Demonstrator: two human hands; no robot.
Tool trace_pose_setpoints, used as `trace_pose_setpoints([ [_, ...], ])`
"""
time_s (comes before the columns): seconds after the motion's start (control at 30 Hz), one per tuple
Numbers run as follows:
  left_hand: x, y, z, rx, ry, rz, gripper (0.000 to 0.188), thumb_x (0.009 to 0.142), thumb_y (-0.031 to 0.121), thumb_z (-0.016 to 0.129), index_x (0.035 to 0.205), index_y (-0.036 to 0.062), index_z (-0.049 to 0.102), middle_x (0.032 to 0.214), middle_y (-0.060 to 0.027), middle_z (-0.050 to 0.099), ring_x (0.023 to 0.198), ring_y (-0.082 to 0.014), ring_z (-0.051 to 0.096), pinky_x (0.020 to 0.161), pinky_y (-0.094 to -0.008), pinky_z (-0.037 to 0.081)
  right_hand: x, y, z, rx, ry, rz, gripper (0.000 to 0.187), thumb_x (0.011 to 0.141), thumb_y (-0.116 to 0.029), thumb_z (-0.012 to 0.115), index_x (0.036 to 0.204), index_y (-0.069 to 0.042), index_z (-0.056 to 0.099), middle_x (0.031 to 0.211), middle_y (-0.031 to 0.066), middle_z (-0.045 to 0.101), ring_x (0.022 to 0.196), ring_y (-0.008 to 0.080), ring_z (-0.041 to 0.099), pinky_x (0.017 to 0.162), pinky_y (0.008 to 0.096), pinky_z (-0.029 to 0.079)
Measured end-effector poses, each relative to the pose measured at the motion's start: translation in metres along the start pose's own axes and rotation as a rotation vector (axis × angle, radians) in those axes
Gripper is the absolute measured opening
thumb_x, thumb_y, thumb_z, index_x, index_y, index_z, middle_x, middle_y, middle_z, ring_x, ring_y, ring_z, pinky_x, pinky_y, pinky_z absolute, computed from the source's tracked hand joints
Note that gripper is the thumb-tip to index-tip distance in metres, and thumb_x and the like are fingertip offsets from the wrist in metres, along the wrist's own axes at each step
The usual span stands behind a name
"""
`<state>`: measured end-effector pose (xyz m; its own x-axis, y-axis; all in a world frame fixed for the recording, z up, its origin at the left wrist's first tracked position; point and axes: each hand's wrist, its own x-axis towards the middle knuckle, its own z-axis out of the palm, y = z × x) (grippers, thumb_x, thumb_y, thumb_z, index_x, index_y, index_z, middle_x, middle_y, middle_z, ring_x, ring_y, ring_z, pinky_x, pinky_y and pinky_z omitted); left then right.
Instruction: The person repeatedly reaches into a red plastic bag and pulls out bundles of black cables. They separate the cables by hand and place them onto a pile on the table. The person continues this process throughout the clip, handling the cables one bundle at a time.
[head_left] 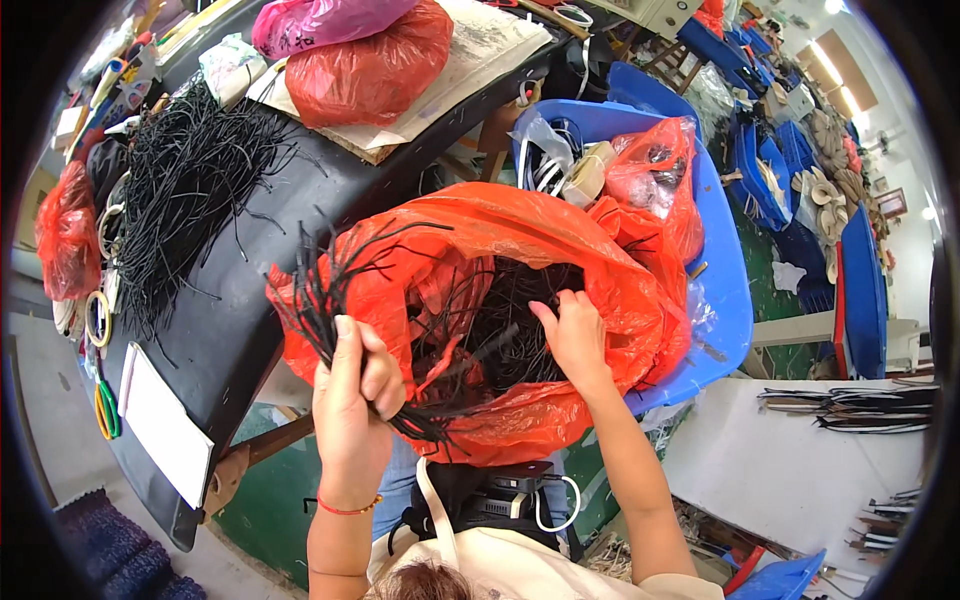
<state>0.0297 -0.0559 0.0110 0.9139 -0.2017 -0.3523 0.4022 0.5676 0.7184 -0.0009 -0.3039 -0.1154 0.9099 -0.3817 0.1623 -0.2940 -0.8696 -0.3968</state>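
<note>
A bunch of thin black cords (pixel 326 318) is gripped in my left hand (pixel 358 380), fingers closed round it; loose ends fan out above the fist and more hang below it. My right hand (pixel 577 338) is inside the mouth of a large red plastic bag (pixel 480 210), over a tangled heap of black cords (pixel 520 300). Its thumb stands apart from the fingers, and I see nothing held there; some of its fingers are partly hidden. The bag gapes wide between my forearms, partly resting in a blue plastic bin (pixel 730 300).
On the black-covered table (pixel 270 215) at left lies a big pile of black cords (pixel 190 170). Filled pink and red bags (pixel 370 65) sit on a board beyond. A white pad (pixel 165 425) and green-handled scissors (pixel 106 410) are at the near edge. Dark strips (pixel 850 408) lie on a right-hand table.
</note>
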Motion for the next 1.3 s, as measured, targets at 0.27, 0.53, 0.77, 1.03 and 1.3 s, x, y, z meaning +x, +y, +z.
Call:
trace_pose_setpoints([
  [0.27,0.001,-0.015,0.002,-0.022,0.011,-0.105,0.031,0.098,0.032,0.044,0.084,0.0058,0.053,0.058,0.0014,0.041,0.054,-0.0115,0.048,0.057,-0.0270,0.043,-0.008,-0.015,-0.035,0.118,0.116,-0.039,0.013,0.087,-0.015,0.057,0.087,-0.003,0.061,0.083,0.0157,0.061,0.073,0.0354,0.061,0.063,0.0434,0.048],
  [0.53,-0.003,-0.036,0.003,0.042,-0.128,-0.258,0.032,0.095,0.033,0.050,0.097,0.0019,0.055,0.062,0.0063,0.036,0.046,-0.0022,0.027,0.043,-0.0203,0.023,-0.034,-0.104,-0.088,0.666,-0.198,0.035,0.012,0.092,-0.012,0.055,0.094,0.000,0.053,0.065,0.0144,0.054,0.054,0.0202,0.055,0.050,0.0313,0.043],
  [0.77,-0.009,-0.045,0.005,0.163,-0.158,-0.276,0.038,0.093,0.034,0.055,0.106,-0.0005,0.058,0.063,0.0083,0.040,0.050,-0.0005,0.030,0.045,-0.0194,0.023,-0.062,-0.116,-0.080,0.415,-0.144,-0.353,0.015,0.087,-0.012,0.059,0.092,0.001,0.053,0.070,0.0142,0.053,0.056,0.0327,0.057,0.046,0.0386,0.043],
  [1.03,-0.013,-0.039,0.006,0.120,-0.193,-0.337,0.039,0.093,0.036,0.053,0.108,0.0001,0.059,0.072,0.0058,0.050,0.054,0.0000,0.036,0.047,-0.0174,0.027,-0.070,-0.115,-0.075,0.338,-0.107,-0.417,0.013,0.086,-0.012,0.059,0.092,-0.001,0.056,0.068,0.0091,0.051,0.052,0.0262,0.054,0.045,0.0363,0.042],
  [1.3,-0.017,-0.046,0.006,0.226,-0.065,-0.284,0.031,0.095,0.033,0.051,0.093,0.0037,0.062,0.068,0.0067,0.051,0.055,-0.0006,0.039,0.047,-0.0183,0.028,-0.074,-0.123,-0.077,0.166,-0.049,-0.489,0.010,0.076,-0.006,0.065,0.082,-0.005,0.057,0.064,0.0079,0.047,0.051,0.0255,0.050,0.045,0.0367,0.040],
])
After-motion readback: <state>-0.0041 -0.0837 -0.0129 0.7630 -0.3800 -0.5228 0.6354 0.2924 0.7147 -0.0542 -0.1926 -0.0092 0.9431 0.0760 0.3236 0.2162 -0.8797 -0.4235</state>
